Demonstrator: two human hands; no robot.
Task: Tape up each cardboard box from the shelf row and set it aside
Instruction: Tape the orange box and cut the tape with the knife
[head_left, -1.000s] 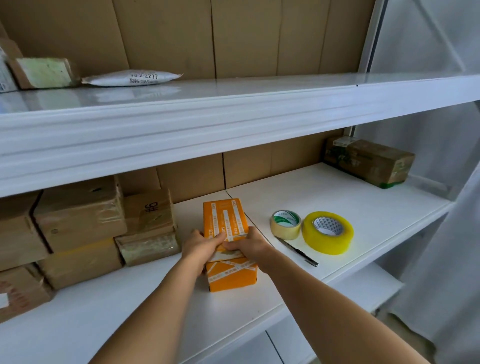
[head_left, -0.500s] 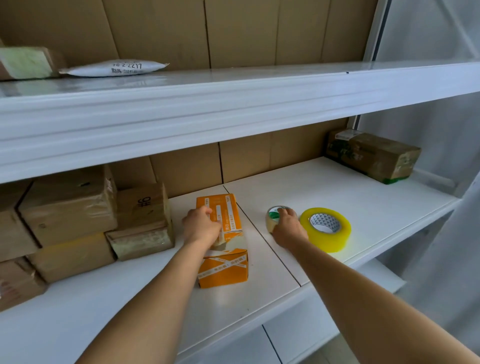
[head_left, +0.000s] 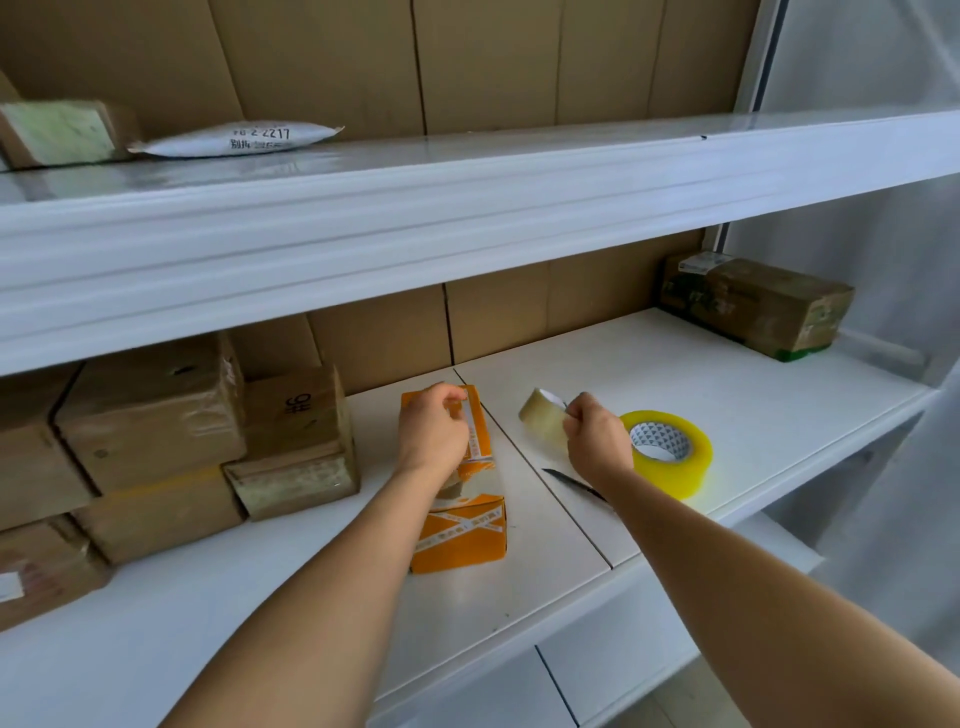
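1. The orange box (head_left: 460, 493) lies on the white shelf (head_left: 701, 395), between the stack of brown boxes (head_left: 156, 431) on the left and the tape rolls on the right.
2. The left hand (head_left: 431, 434) rests on the far part of the box top, its fingers curled; I cannot tell whether they pinch a tape end or only press the lid.
3. The right hand (head_left: 597, 441) holds the small clear tape roll (head_left: 543, 415), fingers closed around it, lifted just beside the big yellow roll (head_left: 670, 452).
4. To do this step well, I would keep the lid pressed flat, bring the roll over the seam, and pull the strip straight along the top and down both ends.
5. The box is smooth printed cardboard with white strips; a glossy band already crosses it.
6. The thin dark blade (head_left: 574, 483) lies near the right wrist, ready for cutting.
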